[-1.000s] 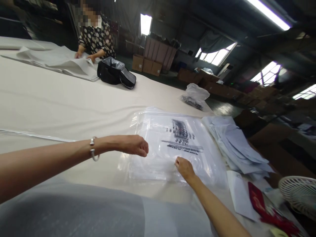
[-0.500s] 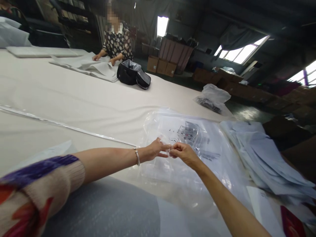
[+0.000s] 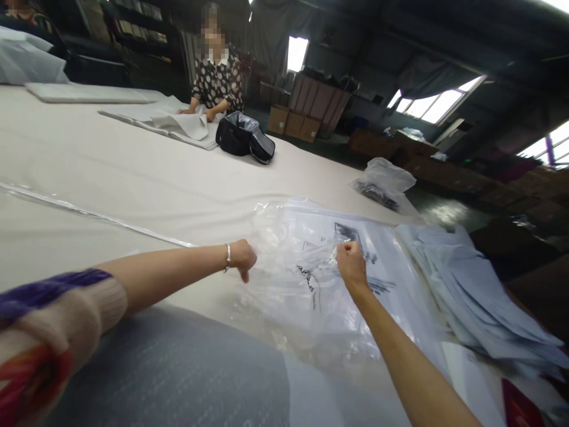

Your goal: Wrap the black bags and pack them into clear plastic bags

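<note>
A clear plastic bag [image 3: 306, 261] with black printing is stretched between my two hands over the table. My right hand [image 3: 352, 262] is closed, gripping bunched film at the bag's right part. Near the bag's left edge, my left hand [image 3: 242, 259] has its fingers curled on the film, with the thumb pointing down; its grip is partly hidden. More clear printed bags [image 3: 377, 284] lie flat beneath, around and under my right hand.
A pile of pale sheets [image 3: 471, 284] lies at the right. An open black bag [image 3: 244, 137] stands across the table [image 3: 133, 160], beside a person [image 3: 217, 83] handling white sheets [image 3: 182, 127]. A plastic bag with dark contents [image 3: 382, 182] lies at the far edge.
My hands have moved apart from a near-touching position, the left going left and the right going right and slightly up. The film now spreads between them.
</note>
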A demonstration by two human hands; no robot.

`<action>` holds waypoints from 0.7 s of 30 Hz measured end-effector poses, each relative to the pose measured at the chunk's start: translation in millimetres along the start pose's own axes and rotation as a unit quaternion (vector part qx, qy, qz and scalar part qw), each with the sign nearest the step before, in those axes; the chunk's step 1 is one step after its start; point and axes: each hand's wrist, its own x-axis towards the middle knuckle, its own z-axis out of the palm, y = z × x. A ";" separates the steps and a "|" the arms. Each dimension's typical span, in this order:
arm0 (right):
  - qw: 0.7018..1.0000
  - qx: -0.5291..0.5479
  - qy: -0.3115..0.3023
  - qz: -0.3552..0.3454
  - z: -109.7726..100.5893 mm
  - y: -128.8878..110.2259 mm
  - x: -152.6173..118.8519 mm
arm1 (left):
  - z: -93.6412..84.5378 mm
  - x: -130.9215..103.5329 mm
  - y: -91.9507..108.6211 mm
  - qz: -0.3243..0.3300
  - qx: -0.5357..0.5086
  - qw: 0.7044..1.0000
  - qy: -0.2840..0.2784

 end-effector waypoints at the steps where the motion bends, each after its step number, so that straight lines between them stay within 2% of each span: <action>1: 1.000 -0.021 0.010 -0.022 0.7 -5.0 -0.6 | -17.3 -9.5 3.8 0.004 0.024 0.999 -0.038; 3: 0.997 -0.048 0.011 -0.055 5.3 -16.6 -7.0 | -50.4 -30.5 16.3 0.059 0.038 0.994 -0.080; 4: 0.996 -0.056 0.002 -0.070 9.5 -23.4 -13.0 | -63.0 -40.2 23.8 0.107 0.031 0.992 -0.054; 5: 0.995 -0.055 -0.010 -0.086 14.9 -30.7 -21.2 | -70.8 -47.9 31.1 0.160 0.027 0.987 0.005; 6: 0.993 -0.042 -0.025 -0.107 21.5 -38.4 -31.2 | -73.1 -52.6 37.4 0.211 0.033 0.973 0.089; 8: 0.985 -0.002 -0.059 -0.161 36.9 -53.1 -55.6 | -61.4 -51.2 43.7 0.263 0.082 0.930 0.244; 9: 0.978 0.011 -0.076 -0.195 44.6 -59.1 -68.3 | -49.5 -45.1 42.6 0.261 0.114 0.917 0.280; 10: 0.969 0.009 -0.096 -0.228 51.6 -63.5 -80.2 | -35.7 -36.5 38.1 0.246 0.141 0.916 0.283; 12: 0.944 -0.091 -0.152 -0.279 61.6 -65.2 -97.8 | -9.3 -16.9 19.3 0.200 0.177 0.929 0.257; 13: 0.920 -0.182 -0.189 -0.290 63.7 -62.2 -102.2 | 0.5 -8.4 5.7 0.177 0.187 0.934 0.249; 15: 0.851 -0.364 -0.257 -0.276 60.6 -48.0 -102.0 | 10.1 0.8 -27.6 0.149 0.205 0.932 0.259; 17: 0.798 -0.478 -0.283 -0.236 46.8 -24.4 -92.9 | 7.3 -2.0 -66.4 0.121 0.205 0.928 0.287; 21: 0.779 -0.556 -0.249 -0.150 -9.1 36.9 -68.1 | -12.6 -30.1 -150.7 0.032 0.195 0.922 0.333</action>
